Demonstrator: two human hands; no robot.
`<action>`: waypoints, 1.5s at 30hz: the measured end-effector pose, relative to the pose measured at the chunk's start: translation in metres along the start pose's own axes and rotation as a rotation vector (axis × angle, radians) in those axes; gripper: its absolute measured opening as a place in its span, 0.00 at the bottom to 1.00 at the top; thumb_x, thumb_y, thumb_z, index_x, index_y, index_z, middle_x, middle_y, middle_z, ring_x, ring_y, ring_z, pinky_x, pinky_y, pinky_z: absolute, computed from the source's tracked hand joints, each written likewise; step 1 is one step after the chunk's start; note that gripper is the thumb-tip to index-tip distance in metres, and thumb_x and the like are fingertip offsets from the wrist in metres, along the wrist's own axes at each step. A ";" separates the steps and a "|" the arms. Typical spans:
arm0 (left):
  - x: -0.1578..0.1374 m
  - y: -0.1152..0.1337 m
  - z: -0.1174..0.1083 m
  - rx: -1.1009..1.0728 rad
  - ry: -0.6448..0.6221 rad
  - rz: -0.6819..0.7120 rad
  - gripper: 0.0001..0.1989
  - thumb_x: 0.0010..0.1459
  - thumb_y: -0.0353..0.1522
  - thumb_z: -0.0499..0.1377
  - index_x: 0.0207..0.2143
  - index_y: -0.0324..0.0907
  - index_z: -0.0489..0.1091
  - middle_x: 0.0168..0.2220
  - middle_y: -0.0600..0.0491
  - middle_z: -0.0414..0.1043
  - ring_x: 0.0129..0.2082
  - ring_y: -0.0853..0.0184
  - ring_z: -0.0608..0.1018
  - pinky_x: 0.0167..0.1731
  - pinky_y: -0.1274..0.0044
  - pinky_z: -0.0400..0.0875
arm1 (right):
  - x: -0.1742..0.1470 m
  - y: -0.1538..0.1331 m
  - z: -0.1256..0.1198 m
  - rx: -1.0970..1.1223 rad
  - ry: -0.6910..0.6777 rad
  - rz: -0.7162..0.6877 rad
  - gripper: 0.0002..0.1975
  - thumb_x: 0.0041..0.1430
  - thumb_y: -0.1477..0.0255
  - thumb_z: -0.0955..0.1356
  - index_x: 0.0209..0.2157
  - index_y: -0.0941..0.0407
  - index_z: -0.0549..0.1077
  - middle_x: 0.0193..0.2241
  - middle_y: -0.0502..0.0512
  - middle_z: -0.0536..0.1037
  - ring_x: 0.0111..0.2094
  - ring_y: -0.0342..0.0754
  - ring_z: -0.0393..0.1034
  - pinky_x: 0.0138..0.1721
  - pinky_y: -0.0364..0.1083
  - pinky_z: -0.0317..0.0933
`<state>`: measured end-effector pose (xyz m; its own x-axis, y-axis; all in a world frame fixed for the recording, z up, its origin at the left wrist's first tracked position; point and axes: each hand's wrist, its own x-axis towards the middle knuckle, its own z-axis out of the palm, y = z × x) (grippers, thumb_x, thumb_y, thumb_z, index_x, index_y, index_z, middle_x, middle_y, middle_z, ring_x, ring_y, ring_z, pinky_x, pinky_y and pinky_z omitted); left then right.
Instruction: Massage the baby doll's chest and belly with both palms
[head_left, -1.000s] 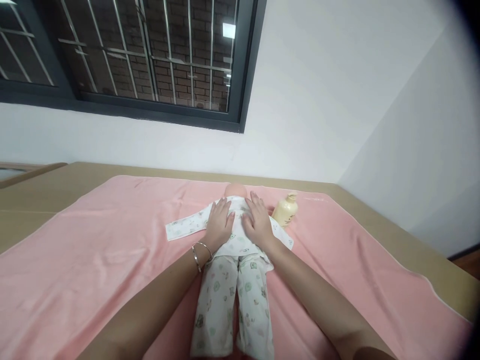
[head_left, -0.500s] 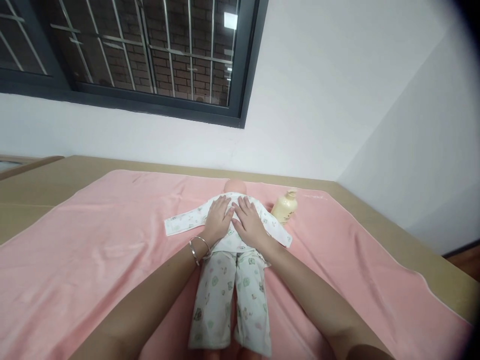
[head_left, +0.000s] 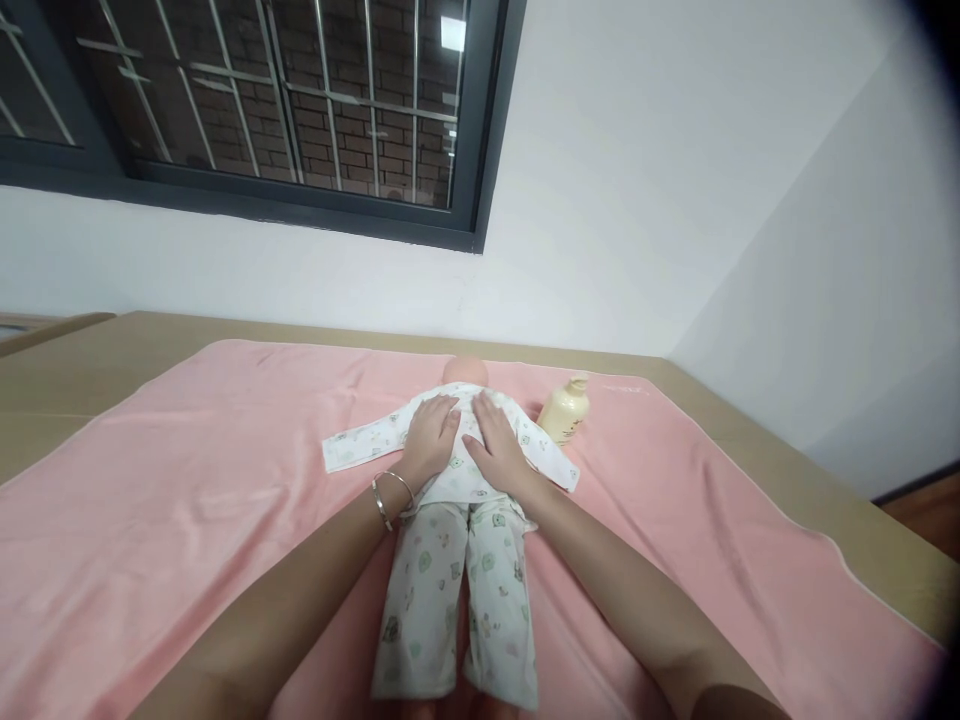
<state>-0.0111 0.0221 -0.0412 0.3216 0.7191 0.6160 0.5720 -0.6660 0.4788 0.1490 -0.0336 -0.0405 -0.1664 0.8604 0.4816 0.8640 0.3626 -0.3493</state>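
A baby doll (head_left: 466, 371) lies with its head toward the wall and its legs toward me. It wears a white printed top (head_left: 463, 488) and matching trousers (head_left: 427, 600), its sleeves spread to both sides. On the left of the doll's torso rests my left hand (head_left: 430, 435), flat, with a silver bangle at the wrist. My right hand (head_left: 496, 445) lies flat on the right of the torso, thumb spread inward. A narrow strip of printed cloth shows between the two hands. Neither hand grips anything.
Beneath the doll a pink cloth (head_left: 225, 500) covers much of a tan surface (head_left: 67, 380). A cream pump bottle (head_left: 565, 410) stands by the doll's right-hand sleeve. Behind rise a white wall (head_left: 600, 200) and a dark-framed barred window (head_left: 300, 90).
My hands have moved slightly apart on the torso, the left one going left and the right one's fingers closing up. The whole view has shifted a little.
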 end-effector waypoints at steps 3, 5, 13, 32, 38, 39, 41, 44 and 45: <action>0.001 0.005 -0.004 0.003 0.006 -0.007 0.24 0.69 0.40 0.40 0.51 0.40 0.71 0.50 0.46 0.75 0.52 0.60 0.73 0.56 0.66 0.65 | 0.002 0.003 0.000 0.068 -0.075 -0.008 0.30 0.67 0.59 0.58 0.65 0.59 0.59 0.68 0.62 0.53 0.70 0.55 0.42 0.68 0.60 0.38; 0.003 0.009 -0.009 0.031 -0.001 -0.010 0.24 0.69 0.40 0.40 0.49 0.40 0.72 0.48 0.46 0.76 0.50 0.59 0.74 0.53 0.66 0.66 | 0.002 0.002 -0.001 0.070 -0.045 -0.004 0.28 0.66 0.60 0.60 0.64 0.58 0.62 0.67 0.61 0.56 0.69 0.55 0.44 0.67 0.61 0.39; 0.008 0.024 -0.024 0.279 -0.067 -0.021 0.24 0.69 0.39 0.40 0.31 0.42 0.72 0.33 0.47 0.76 0.39 0.58 0.76 0.43 0.67 0.64 | -0.002 -0.009 -0.009 0.042 0.062 -0.011 0.23 0.62 0.67 0.62 0.56 0.58 0.72 0.60 0.59 0.69 0.64 0.52 0.59 0.66 0.54 0.48; 0.066 0.111 0.003 -1.231 -0.163 -0.639 0.30 0.69 0.46 0.37 0.54 0.37 0.69 0.58 0.38 0.70 0.59 0.60 0.72 0.60 0.69 0.62 | 0.028 0.037 -0.063 -0.201 0.735 0.149 0.28 0.61 0.70 0.59 0.62 0.60 0.62 0.65 0.67 0.60 0.68 0.59 0.47 0.64 0.69 0.42; 0.106 0.129 0.040 -1.708 -0.406 -0.971 0.39 0.67 0.50 0.34 0.64 0.28 0.56 0.60 0.30 0.64 0.56 0.56 0.74 0.51 0.68 0.73 | 0.030 0.064 -0.064 -0.186 0.787 0.357 0.29 0.62 0.67 0.58 0.62 0.67 0.61 0.62 0.75 0.63 0.66 0.63 0.51 0.63 0.73 0.38; 0.109 0.129 0.045 -1.723 -0.405 -0.972 0.39 0.67 0.50 0.35 0.64 0.27 0.55 0.61 0.30 0.63 0.56 0.56 0.75 0.51 0.69 0.74 | 0.030 0.067 -0.063 -0.180 0.781 0.361 0.28 0.62 0.68 0.57 0.60 0.68 0.63 0.59 0.76 0.66 0.64 0.63 0.55 0.63 0.73 0.38; 0.112 0.128 0.051 -1.736 -0.413 -0.979 0.39 0.67 0.50 0.36 0.65 0.26 0.53 0.61 0.30 0.63 0.56 0.57 0.75 0.50 0.70 0.74 | 0.030 0.074 -0.062 -0.177 0.774 0.347 0.26 0.63 0.68 0.56 0.56 0.68 0.68 0.55 0.76 0.71 0.61 0.62 0.61 0.63 0.73 0.40; 0.113 0.126 0.055 -1.753 -0.433 -0.994 0.41 0.67 0.50 0.36 0.66 0.23 0.50 0.61 0.28 0.63 0.55 0.57 0.75 0.49 0.72 0.74 | 0.030 0.083 -0.060 -0.194 0.790 0.302 0.24 0.64 0.69 0.55 0.51 0.67 0.72 0.51 0.73 0.75 0.58 0.60 0.65 0.63 0.72 0.40; 0.113 0.125 0.054 -1.758 -0.437 -0.996 0.42 0.67 0.51 0.36 0.66 0.22 0.50 0.60 0.28 0.63 0.56 0.57 0.75 0.49 0.72 0.74 | 0.029 0.085 -0.059 -0.201 0.800 0.288 0.23 0.64 0.69 0.55 0.50 0.66 0.73 0.51 0.73 0.75 0.58 0.60 0.65 0.63 0.72 0.40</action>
<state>0.1374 0.0308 0.0547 0.6961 0.6877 -0.2062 -0.4642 0.6502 0.6014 0.2461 0.0014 -0.0088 0.3894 0.3721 0.8426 0.9012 0.0353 -0.4321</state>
